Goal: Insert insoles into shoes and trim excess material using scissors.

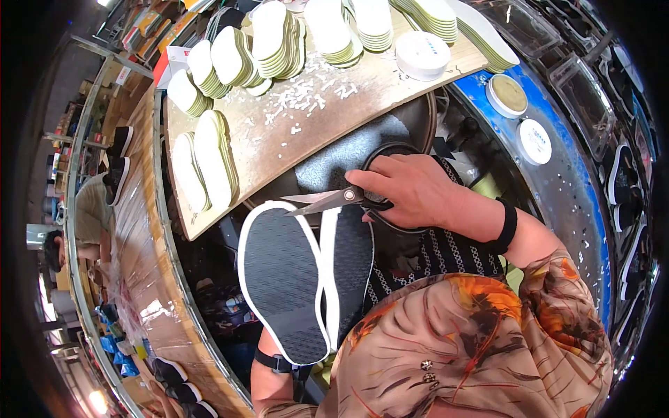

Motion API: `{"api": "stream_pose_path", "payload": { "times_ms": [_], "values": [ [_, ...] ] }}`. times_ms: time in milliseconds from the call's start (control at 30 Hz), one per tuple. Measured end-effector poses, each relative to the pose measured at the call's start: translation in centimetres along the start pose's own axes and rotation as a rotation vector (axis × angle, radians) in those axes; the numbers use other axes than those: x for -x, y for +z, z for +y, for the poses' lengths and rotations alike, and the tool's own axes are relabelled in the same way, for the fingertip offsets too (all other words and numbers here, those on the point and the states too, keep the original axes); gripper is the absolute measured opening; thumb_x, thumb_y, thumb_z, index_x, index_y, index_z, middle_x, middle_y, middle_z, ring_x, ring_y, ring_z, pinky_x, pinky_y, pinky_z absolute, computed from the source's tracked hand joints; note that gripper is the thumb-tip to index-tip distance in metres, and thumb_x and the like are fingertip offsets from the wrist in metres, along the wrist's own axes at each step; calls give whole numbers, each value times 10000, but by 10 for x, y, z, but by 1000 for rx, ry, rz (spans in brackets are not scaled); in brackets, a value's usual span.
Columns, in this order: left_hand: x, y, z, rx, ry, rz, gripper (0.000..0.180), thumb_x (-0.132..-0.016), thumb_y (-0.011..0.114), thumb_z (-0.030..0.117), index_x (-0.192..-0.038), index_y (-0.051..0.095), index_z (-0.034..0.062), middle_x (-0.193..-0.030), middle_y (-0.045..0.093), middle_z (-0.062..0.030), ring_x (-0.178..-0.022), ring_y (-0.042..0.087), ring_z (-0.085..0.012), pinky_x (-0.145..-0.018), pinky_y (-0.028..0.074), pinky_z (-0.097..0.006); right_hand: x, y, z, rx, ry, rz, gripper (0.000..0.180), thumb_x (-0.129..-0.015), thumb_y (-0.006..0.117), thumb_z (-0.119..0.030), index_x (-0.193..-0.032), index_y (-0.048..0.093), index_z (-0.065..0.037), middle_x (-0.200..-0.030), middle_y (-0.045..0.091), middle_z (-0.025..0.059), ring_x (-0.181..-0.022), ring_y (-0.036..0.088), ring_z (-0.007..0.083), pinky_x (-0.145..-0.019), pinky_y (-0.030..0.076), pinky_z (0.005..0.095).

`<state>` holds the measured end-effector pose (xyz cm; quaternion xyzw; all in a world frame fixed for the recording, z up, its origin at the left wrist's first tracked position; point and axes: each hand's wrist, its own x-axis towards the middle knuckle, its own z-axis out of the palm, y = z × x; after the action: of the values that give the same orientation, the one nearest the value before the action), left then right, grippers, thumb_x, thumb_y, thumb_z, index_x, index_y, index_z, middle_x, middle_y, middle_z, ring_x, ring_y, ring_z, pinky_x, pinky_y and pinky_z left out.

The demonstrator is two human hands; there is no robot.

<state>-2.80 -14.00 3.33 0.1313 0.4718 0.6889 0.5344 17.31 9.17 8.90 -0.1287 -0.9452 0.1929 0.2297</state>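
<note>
Below, right hand [418, 191] closed around black scissors [334, 200] over two black shoes [306, 279]; left hand's grip hidden.

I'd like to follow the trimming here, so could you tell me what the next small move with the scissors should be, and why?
Probably a short snip along the white rim. The right hand holds the scissors with their blades slightly parted, the tips at the top edge of the two black shoe soles. The left hand is hidden beneath the soles, seemingly steadying them.

Right hand [418, 191] works scissors [334, 200] at two shoe soles [282, 282].
</note>
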Motion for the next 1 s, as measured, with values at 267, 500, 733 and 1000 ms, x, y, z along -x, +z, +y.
{"api": "stream_pose_path", "payload": {
  "times_ms": [267,500,733,1000],
  "values": [
    [-8,8,-10,17,-34,-19,266,-867,509,150,-1069,550,-17,-930,619,-103,-798,593,-204,-715,468,-308,6,-3,-1,50,22,-105,491,-690,696,-312,-1110,497,-153,-729,498,72,-630,566,269,-537,464,371],
    [-2,2,3,1,-11,10,265,-870,505,153,-1069,549,-17,-926,617,-101,-789,590,-202,-710,467,-305,38,-26,21,-140,435,78,405,-717,685,-276,-1058,549,-105,-778,604,137,-687,605,299,-599,478,368],
    [-8,2,3,39,-15,27,265,-874,502,156,-1068,548,-17,-922,615,-100,-779,587,-200,-704,465,-301,207,-91,64,370,1107,249,432,-684,706,-185,-1062,553,-44,-807,609,228,-785,594,393,-660,461,417],
    [-17,14,-10,70,-45,5,264,-878,497,160,-1067,547,-17,-917,613,-98,-768,584,-198,-698,464,-298,337,-124,104,763,1548,-280,409,-687,591,-93,-1082,499,-40,-898,602,244,-865,573,397,-734,464,467]
  ]
}}
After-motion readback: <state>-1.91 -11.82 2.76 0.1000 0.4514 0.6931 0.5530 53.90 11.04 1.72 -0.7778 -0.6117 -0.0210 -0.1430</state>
